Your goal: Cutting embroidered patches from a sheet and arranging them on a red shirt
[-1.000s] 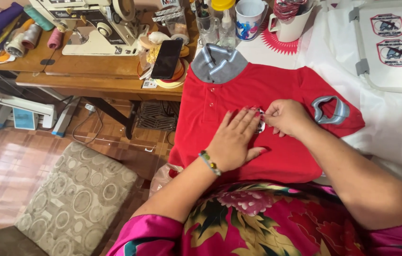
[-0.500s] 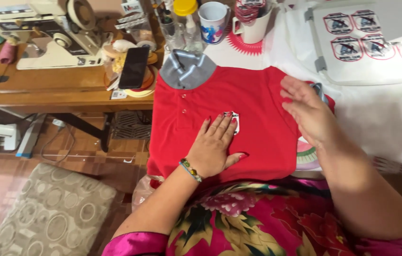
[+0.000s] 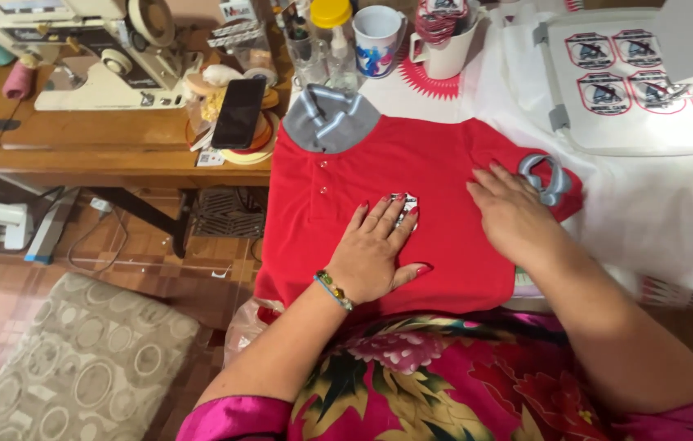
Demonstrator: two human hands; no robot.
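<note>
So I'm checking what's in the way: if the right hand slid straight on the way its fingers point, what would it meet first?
The right hand points up across the red shirt; past the shirt's edge it would probably meet the white cloth first.

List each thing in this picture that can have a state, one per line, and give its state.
Red polo shirt: spread flat, front up, grey collar folded down.
Patch: lying on the shirt's chest, under the left fingers.
Left hand: flat, pressing the shirt.
Right hand: flat, palm down on the shirt.
Phone: screen dark.
Blue-patterned mug: upright.
</note>
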